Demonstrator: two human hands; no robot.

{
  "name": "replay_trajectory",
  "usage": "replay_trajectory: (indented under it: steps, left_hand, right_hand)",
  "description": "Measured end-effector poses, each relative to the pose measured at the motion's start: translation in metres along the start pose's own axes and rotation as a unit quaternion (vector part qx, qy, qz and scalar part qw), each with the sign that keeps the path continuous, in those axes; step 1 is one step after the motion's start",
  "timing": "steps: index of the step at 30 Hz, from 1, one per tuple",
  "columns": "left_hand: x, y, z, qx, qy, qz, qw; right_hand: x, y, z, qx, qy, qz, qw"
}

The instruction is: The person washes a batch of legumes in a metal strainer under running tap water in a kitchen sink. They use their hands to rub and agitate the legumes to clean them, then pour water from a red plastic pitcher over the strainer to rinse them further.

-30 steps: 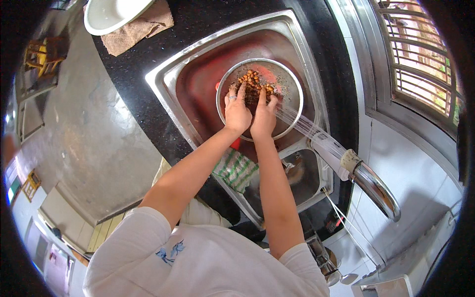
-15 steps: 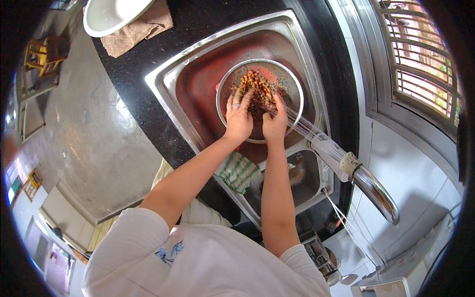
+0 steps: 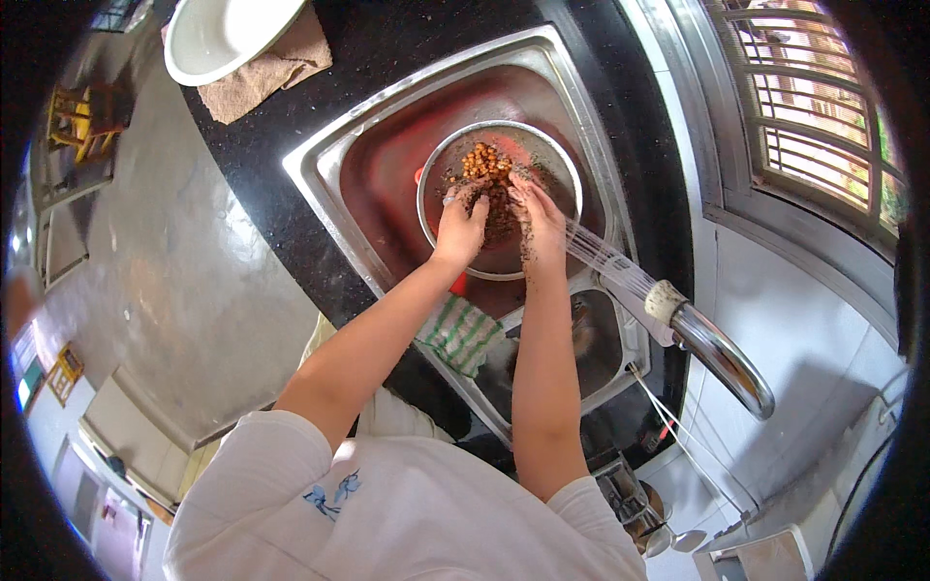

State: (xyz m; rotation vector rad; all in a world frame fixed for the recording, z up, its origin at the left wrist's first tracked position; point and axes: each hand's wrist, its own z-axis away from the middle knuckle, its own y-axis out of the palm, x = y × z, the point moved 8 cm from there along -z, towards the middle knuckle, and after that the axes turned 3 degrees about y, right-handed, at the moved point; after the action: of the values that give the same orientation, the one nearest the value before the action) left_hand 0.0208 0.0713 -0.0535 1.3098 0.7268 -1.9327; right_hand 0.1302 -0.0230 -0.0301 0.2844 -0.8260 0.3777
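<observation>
A round, shallow metal bowl [image 3: 575,172] stands in the large basin of the steel sink [image 3: 327,147]. In it lies a wet heap of small round orange-brown pieces [image 3: 487,161], mixed with dark grains. My left hand [image 3: 461,225] rests against the heap's left side, its fingers bent and the thumb apart from them. Opposite it, my right hand [image 3: 542,221] is open, fingers stretched along the heap's right side. Dark grains cling to its fingers and wrist. Water streams from the tap [image 3: 719,353] toward the bowl and my right hand.
A green-and-white striped cloth [image 3: 463,334] hangs over the divider beside the smaller basin [image 3: 605,344]. At the far left of the black counter [image 3: 281,126], a white basin [image 3: 221,44] stands on a brown towel [image 3: 281,73]. A barred window [image 3: 809,116] is at the right.
Both hands have shifted over the heap; my left fingers are more bent. My right hand has turned and moved slightly farther up. More dark grains now show on its wrist.
</observation>
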Motion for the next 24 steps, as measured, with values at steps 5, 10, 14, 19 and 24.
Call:
replay_trajectory:
  steps: [5,10,14,19,24]
  left_hand:
    - [-0.007,0.012,-0.007,0.003,-0.030,0.006,1.000]
    - [0.016,0.015,-0.009,-0.008,-0.130,0.047,0.990]
    - [0.010,0.007,-0.004,-0.053,-0.172,0.058,0.982]
    - [0.021,0.009,-0.005,-0.031,-0.213,0.094,0.972]
    - [0.036,0.011,-0.009,-0.023,-0.221,0.092,0.971]
  right_hand:
    - [0.006,0.009,-0.003,0.044,0.128,-0.185,0.973]
    - [0.000,0.012,-0.022,0.043,0.191,-0.309,0.931]
    - [-0.011,0.010,-0.034,0.031,0.221,-0.312,0.924]
    - [-0.013,0.017,-0.039,0.009,0.223,-0.262,0.939]
    - [0.000,0.028,-0.030,0.003,0.211,-0.248,0.945]
